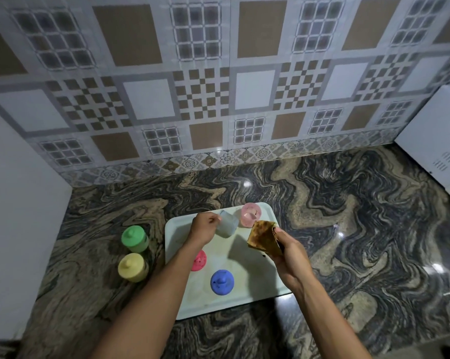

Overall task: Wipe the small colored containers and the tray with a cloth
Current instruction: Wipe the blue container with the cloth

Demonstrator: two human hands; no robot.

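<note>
A pale rectangular tray (247, 294) lies on the marble counter. My left hand (203, 228) grips a pale blue container (227, 224) and holds it tilted above the tray's far part. My right hand (288, 255) holds a folded brown cloth (262, 237) just right of that container, a small gap between them. A light pink container (250, 215) stands at the tray's far edge. A dark pink container (200, 260), partly hidden by my left forearm, and a blue container (222, 281) stand on the near part. Green (135, 239) and yellow (132, 267) containers stand on the counter left of the tray.
The dark marbled counter (361, 229) stretches to the right of the tray. A white appliance (436, 141) stands at the far right. A white wall panel (19, 216) bounds the left side and a patterned tile wall (218, 86) rises at the back.
</note>
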